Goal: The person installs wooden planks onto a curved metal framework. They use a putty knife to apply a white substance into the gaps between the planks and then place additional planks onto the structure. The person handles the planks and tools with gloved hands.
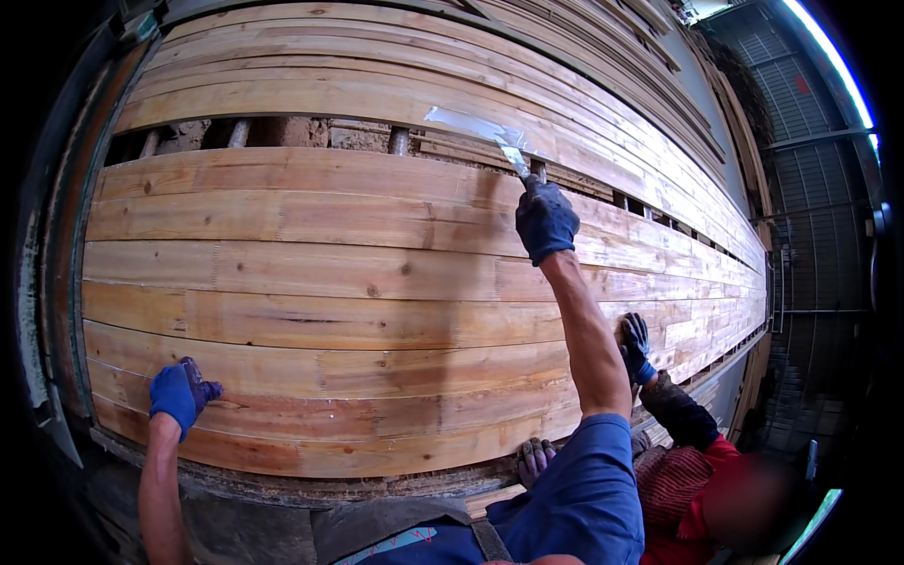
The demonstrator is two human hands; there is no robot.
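Note:
A long panel of joined wooden boards (358, 273) fills the view. My right hand (544, 221), in a dark blue glove, reaches far across it and grips a putty knife (515, 158). The blade touches a patch of pale grey filler (471, 123) spread on a far board. My left hand (182, 392), in a blue glove, rests flat-curled on the near boards by the lower left edge, holding nothing I can see.
A gap (254, 134) between boards shows metal rollers and rough material below. Another person in a red top (702, 476) stands at my right, one gloved hand (637, 347) on the panel, another (534, 460) at its near edge. A dark metal frame (56, 282) borders the left.

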